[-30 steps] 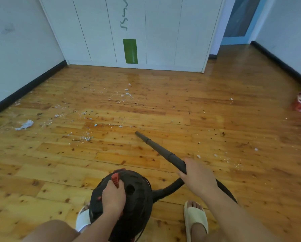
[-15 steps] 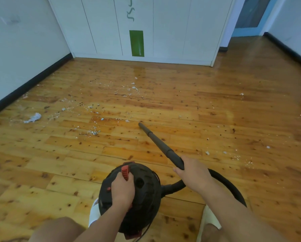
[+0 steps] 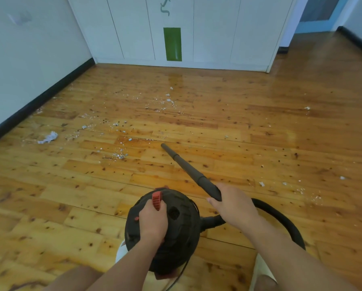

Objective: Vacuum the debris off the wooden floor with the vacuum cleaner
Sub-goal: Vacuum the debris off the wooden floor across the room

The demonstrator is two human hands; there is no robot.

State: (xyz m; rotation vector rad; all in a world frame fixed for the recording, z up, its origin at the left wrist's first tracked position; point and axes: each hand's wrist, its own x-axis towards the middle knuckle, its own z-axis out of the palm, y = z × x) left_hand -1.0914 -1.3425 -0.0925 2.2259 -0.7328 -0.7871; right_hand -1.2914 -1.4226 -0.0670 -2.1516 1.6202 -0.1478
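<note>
While hands grip, left (image 3: pixel 153 222) on vacuum cleaner (image 3: pixel 182 223), right (image 3: pixel 232 204) on wand (image 3: pixel 188 166), open floor (image 3: pixel 260 143) ahead

Both arms reach forward — left grip (image 3: pixel 154 222) closed palm-down, right grip (image 3: pixel 232 206) wrapped, slightly higher.

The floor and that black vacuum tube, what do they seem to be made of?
The floor looks like knotty wood planks with a glossy varnish: dark knots, board seams, and a green panel mirrored in the sheen. The tube looks like matte black plastic, in stepped sections with no shine, though that is a guess. The right hand grips it.
</note>
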